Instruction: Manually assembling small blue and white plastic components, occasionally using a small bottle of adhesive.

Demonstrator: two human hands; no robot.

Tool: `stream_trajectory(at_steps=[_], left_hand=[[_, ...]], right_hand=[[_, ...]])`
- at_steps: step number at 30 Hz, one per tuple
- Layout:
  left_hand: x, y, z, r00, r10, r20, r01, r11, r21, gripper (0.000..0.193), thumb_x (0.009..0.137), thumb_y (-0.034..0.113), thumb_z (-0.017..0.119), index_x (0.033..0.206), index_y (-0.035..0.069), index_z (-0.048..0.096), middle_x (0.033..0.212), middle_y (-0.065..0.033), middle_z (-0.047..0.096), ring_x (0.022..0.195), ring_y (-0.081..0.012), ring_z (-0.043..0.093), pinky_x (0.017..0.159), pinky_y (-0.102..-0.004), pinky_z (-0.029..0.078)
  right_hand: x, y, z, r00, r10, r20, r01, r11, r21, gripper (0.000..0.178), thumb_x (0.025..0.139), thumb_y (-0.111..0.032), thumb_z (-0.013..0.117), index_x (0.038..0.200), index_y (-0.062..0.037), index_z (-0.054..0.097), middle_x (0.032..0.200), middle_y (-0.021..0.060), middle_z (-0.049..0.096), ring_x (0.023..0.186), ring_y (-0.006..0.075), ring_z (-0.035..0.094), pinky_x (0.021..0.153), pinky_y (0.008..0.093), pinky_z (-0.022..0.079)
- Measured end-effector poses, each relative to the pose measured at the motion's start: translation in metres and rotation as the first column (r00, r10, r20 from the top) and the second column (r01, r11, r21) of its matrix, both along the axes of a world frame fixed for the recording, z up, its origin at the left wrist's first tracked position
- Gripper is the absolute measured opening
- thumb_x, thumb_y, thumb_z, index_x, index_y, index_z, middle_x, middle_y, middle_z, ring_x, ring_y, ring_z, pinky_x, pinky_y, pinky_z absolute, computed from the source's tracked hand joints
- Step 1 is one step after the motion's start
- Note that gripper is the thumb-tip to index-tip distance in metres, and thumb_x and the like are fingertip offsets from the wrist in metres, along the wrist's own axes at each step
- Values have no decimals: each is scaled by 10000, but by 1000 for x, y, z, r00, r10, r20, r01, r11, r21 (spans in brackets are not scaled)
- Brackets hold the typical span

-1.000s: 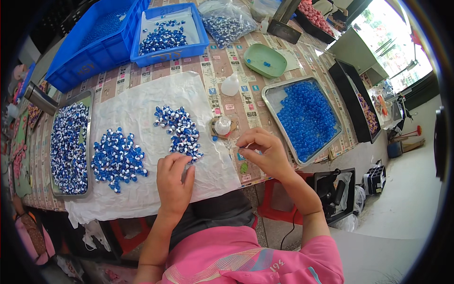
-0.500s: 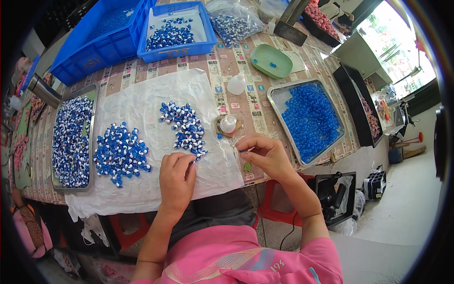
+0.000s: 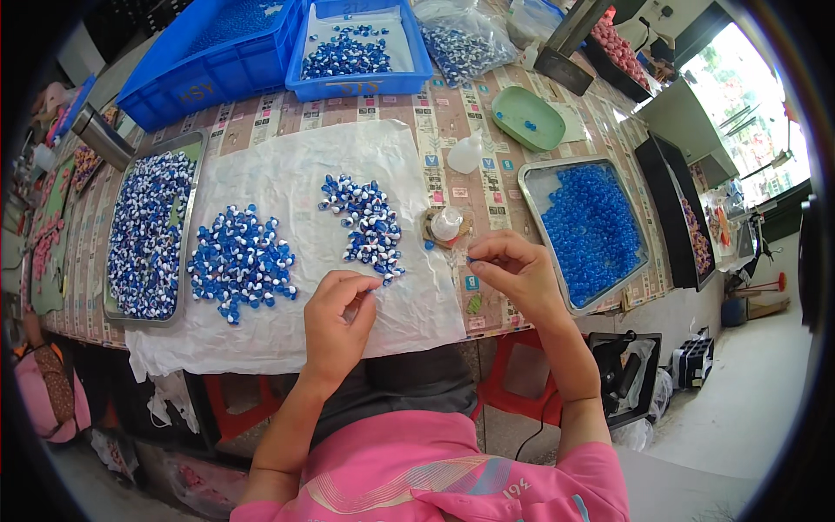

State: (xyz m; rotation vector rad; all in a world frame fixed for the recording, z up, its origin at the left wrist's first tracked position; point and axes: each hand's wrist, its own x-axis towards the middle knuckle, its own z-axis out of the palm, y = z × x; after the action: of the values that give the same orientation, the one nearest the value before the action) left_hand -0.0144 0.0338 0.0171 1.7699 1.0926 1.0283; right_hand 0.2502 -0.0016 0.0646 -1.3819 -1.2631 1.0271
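Note:
My left hand (image 3: pixel 337 324) is closed in a pinch at the near end of a pile of blue-and-white beads (image 3: pixel 372 228) on a white sheet (image 3: pixel 287 157). What its fingertips hold is too small to make out. To the right, my right hand (image 3: pixel 522 277) pinches a tiny blue bead (image 3: pixel 471 259) above the table, just past the sheet's edge. A small, clear-white container (image 3: pixel 447 224) on a brown round base stands beyond my right fingertips. A wider pile of blue-and-white beads (image 3: pixel 239 265) lies left of my left hand.
A metal tray of blue beads (image 3: pixel 596 230) is on the right; another tray (image 3: pixel 198 187) of blue-and-white beads is on the left. Farther back are a white squeeze bottle (image 3: pixel 465 155), a green dish (image 3: pixel 548 130), blue crates (image 3: pixel 209 90) and a bag of beads (image 3: pixel 465 43).
The whole view has shifted, so the table sits farther right in the picture. My right hand has moved slightly away from me, toward the small container. Both hands keep their pinch.

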Motion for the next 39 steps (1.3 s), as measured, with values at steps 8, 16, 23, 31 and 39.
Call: stream_trajectory(at_steps=[8,16,23,31,39], left_hand=[[-11,-8,4,861,-6,508,289,828,-480,208,893,-52,674,1090,10,692,1083,-26,647,916,-91,624,816,-219,500],[-20,-18,-3,783,110,612,423,628,-654,200,946,65,668,1138,11,667,1019,-56,693,883,-148,684,825,-280,555],[-25,-21,-2,727,179,662,483,553,-679,203,968,79,639,1161,17,651,1033,-70,693,891,-164,698,807,-294,577],[-18,-18,-8,633,215,743,572,517,-637,222,981,81,620,1190,8,632,1069,-71,687,924,-154,693,825,-288,581],[-12,-15,-14,608,209,766,621,476,-623,218,987,73,606,1195,11,616,1056,-84,689,913,-157,696,814,-292,593]], right_hand=[[-1,31,7,943,-48,328,6,992,129,134,825,31,720,954,-2,728,1009,56,685,864,111,642,745,236,523],[-15,53,19,821,-58,568,-90,969,230,165,792,-2,749,955,-26,734,909,71,722,785,178,655,715,291,529],[-21,58,20,779,-32,626,-115,974,193,152,787,-15,762,934,-43,740,895,77,720,789,186,658,696,302,526],[-28,40,23,815,-33,579,-146,955,259,140,774,22,753,903,-28,735,925,60,736,821,166,667,697,288,528],[-61,-2,5,937,262,233,-293,950,109,154,769,23,756,910,-35,731,955,59,739,848,133,668,694,263,523]])
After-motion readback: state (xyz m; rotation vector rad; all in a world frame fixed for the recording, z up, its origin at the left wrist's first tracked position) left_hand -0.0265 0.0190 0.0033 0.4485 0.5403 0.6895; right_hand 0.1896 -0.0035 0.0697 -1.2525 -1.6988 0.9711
